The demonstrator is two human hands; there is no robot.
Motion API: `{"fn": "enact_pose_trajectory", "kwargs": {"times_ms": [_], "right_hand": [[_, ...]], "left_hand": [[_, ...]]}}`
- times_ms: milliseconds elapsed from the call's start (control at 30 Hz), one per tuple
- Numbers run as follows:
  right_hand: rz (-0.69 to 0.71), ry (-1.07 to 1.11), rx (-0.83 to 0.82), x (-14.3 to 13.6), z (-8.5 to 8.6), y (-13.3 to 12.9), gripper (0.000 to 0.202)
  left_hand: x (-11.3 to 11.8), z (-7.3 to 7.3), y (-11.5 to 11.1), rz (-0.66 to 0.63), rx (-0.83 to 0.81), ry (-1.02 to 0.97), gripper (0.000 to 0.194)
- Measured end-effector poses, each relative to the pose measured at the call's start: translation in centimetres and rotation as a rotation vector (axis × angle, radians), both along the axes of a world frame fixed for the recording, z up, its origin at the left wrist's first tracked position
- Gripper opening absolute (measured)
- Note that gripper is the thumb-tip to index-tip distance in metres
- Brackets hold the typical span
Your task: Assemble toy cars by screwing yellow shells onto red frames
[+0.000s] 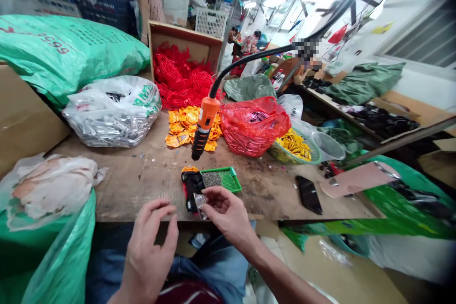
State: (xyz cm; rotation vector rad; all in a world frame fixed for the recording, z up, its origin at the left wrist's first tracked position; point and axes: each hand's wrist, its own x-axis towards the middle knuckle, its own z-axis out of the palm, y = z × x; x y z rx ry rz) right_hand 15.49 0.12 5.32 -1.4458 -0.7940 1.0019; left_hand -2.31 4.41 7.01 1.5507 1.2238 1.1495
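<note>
My right hand (226, 211) pinches a small shiny, clear-looking plastic part (200, 202) at the table's front edge. That part is held against or just over a black, red and orange plastic toy body (193, 183); whether they touch I cannot tell. My left hand (151, 240) is left of it, fingers apart and curved, with nothing in them. Right behind the toy body is a small green tray (233, 181) with many tiny metal screws (212, 179). Above hangs an orange and black electric screwdriver (204, 128), tip down.
Behind lie orange plastic pieces (180, 126), a box of red parts (185, 73) and a red bag (254, 128). A bag of silvery parts (114, 118) stands left; a basket of yellow pieces (294, 145), a phone (308, 194) and a pink tumbler (359, 179) are right. People are farther back.
</note>
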Motion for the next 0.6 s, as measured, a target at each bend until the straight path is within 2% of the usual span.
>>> {"fn": "enact_pose_trajectory", "kwargs": {"times_ms": [100, 200, 433, 600], "right_hand": [[0.008, -0.007, -0.014, -0.5, 0.6, -0.4, 0.030], [0.035, -0.003, -0.022, -0.9, 1.1, -0.8, 0.027], [0.084, 0.086, -0.032, -1.8, 1.7, -1.5, 0.030], [0.117, 0.105, -0.055, -2.4, 1.3, -1.5, 0.024]], "left_hand": [[0.3, -0.1, -1.3, -0.073, -0.089, -0.008, 0.007], [0.4, -0.6, -1.5, -0.116, -0.142, 0.037, 0.006], [0.4, -1.1, -1.7, -0.255, -0.510, -0.050, 0.019], [0.9, -0.5, -2.2, -0.298, -0.557, -0.103, 0.022]]}}
